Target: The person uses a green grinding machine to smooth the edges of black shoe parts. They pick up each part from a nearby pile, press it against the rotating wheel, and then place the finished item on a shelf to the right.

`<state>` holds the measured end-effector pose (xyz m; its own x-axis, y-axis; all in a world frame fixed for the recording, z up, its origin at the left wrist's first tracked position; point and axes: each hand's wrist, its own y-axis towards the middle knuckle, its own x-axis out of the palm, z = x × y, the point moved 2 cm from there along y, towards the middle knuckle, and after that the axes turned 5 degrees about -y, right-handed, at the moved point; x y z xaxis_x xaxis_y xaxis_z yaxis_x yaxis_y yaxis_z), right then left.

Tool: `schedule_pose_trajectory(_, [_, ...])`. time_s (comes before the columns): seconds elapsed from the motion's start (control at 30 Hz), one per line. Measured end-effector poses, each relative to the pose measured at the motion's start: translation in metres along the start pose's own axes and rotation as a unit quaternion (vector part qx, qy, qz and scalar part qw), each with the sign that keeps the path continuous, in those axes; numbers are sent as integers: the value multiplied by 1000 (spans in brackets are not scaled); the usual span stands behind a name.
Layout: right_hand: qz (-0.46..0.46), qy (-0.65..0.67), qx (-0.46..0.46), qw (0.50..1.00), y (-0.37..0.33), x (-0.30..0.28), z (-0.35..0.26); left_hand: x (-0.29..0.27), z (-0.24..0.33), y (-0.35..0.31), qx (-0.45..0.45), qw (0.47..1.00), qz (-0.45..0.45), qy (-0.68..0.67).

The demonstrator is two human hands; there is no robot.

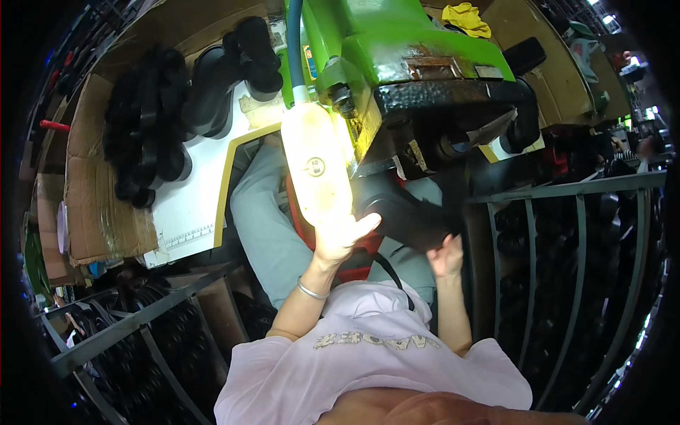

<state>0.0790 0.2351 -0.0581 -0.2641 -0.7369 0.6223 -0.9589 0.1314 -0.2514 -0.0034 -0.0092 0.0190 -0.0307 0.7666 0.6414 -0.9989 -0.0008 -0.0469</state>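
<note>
A black shoe (414,216), blurred, is over my lap below the machine. My right hand (446,256) is at its near right edge, fingers bent against it. To its left is my left hand (343,237), its thumb stretched out toward the shoe; a glowing lamp (315,159) hides the other fingers. No object shows in that hand. A silver bangle (312,289) circles my left wrist. Straight ahead stands a green machine (425,46) with a dark, worn lower front.
Black shoes (205,92) lie on a white table (188,205) at the left, beside a cardboard box (106,234). Metal racks with black shoes flank me; the right rack's rail (567,188) runs close to my right arm. A yellow cloth (466,19) lies atop the machine.
</note>
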Motion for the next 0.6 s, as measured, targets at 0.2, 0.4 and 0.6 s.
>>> schedule_pose_trajectory(0.2, [-8, -85, -76, 994, 68, 52, -70, -17, 4, 3, 88, 945, -52, 312])
schedule_pose_trajectory(0.4, [-61, -107, -78, 989, 84, 83, -70, -19, 38, -3, 54, 996, -32, 58])
schedule_pose_trajectory(0.6, [-45, -134, -99, 985, 96, 68, -89, -24, 12, -4, -53, 993, -71, 80])
